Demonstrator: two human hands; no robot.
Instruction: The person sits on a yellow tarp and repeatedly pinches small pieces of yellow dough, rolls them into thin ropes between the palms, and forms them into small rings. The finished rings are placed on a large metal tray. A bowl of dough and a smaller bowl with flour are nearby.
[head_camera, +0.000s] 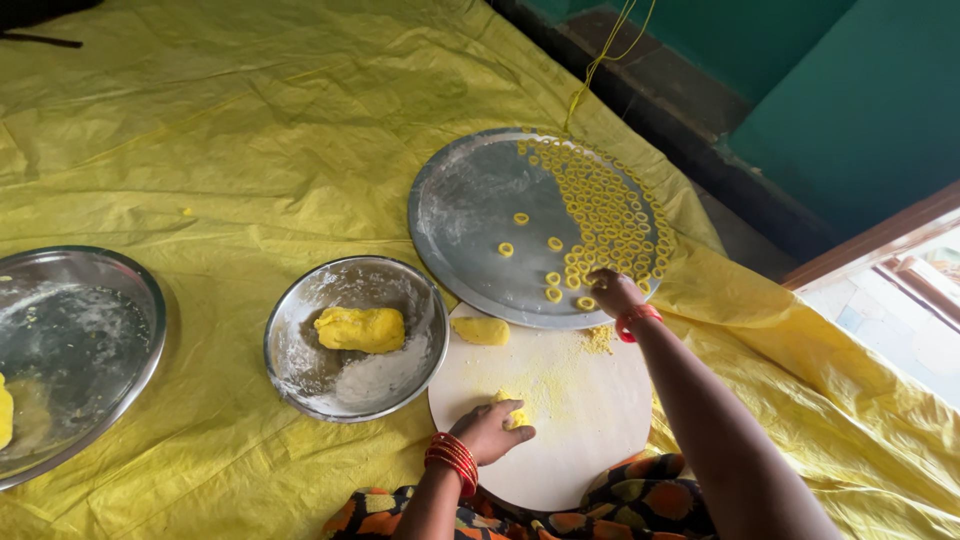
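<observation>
Hands work apart: your right hand (612, 290) reaches to the steel tray (470, 200), fingertips pinched on a dough ring (586, 302) at the near rim, adding to the packed rows. Your left hand (492, 430) presses flat on a dough bit (517, 414) on the round board (580, 420). Count: two bowls, one tray, one board; rings too many to count.

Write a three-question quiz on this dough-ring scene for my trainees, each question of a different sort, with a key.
1. True or false: the right hand is at the steel tray of yellow rings.
2. What does the left hand press on the round board?
3. The dough lump lies in: A a bowl, B the tray, C the sheet.
Key: 1 true; 2 a small piece of yellow dough; 3 A.
</observation>
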